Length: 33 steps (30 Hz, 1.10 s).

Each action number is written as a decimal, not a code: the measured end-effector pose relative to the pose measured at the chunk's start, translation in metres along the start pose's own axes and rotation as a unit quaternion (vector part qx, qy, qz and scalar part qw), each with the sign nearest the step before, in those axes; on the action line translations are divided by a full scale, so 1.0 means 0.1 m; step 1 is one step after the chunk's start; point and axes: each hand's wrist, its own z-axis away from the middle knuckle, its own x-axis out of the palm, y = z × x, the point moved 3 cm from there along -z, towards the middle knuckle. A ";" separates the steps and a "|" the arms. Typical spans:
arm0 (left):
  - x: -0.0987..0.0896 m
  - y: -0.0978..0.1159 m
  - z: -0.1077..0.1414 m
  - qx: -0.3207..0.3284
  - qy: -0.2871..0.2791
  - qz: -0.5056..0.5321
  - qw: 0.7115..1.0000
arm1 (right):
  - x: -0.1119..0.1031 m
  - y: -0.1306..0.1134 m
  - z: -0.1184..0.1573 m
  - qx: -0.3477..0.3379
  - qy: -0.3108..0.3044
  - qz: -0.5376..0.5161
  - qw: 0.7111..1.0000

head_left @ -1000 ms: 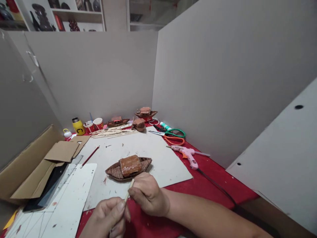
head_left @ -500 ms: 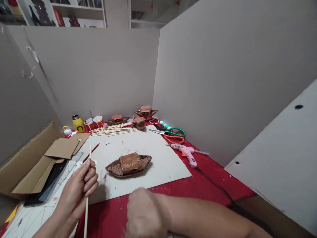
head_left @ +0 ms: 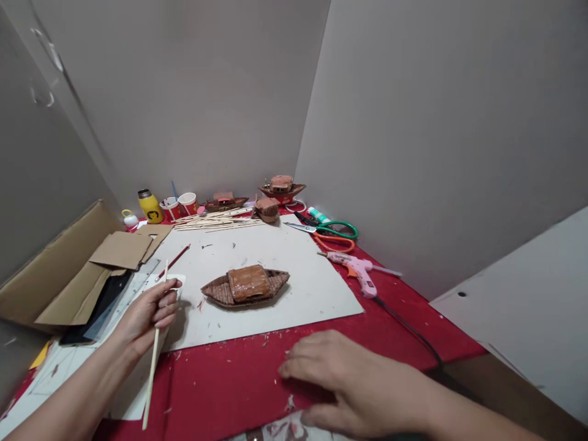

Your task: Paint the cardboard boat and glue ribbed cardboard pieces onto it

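My left hand [head_left: 154, 309] is closed around a thin pale wooden stick [head_left: 151, 380], which slants down toward the table's front edge. My right hand [head_left: 328, 373] hangs low over the red tabletop near the front edge, its fingers spread and nothing in them. Between and beyond both hands, a small brown model boat [head_left: 248, 285] with a glossy arched roof rests on a white board [head_left: 312, 306]. A dark red pencil [head_left: 173, 262] lies just past my left hand.
A pink glue gun [head_left: 361, 272] with its cord lies at the right, near scissors [head_left: 337, 229]. Behind stand more model boats [head_left: 282, 187], a pile of sticks [head_left: 215, 220], paper cups [head_left: 187, 204] and a yellow bottle [head_left: 150, 207]. Cardboard [head_left: 68, 269] fills the left side.
The view has tilted downward. My right hand has moved to the right and its fingers have spread from a fist. My left hand still holds the stick, its lower end now in view.
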 end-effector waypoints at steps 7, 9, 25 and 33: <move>-0.01 -0.16 -0.23 -0.019 0.012 0.000 1.000 | -0.20 0.63 0.00 0.133 0.102 0.071 0.983; -0.01 -0.21 -0.28 -0.023 0.015 -0.001 1.000 | -0.18 0.82 -0.09 0.145 0.110 0.094 0.979; 0.23 -0.32 -0.37 -0.057 0.003 -0.020 0.998 | -0.06 1.28 -0.69 0.134 0.025 0.046 0.990; 0.20 -0.11 -0.61 -0.021 0.018 0.003 1.000 | -0.19 1.63 -1.03 0.119 0.035 0.052 0.991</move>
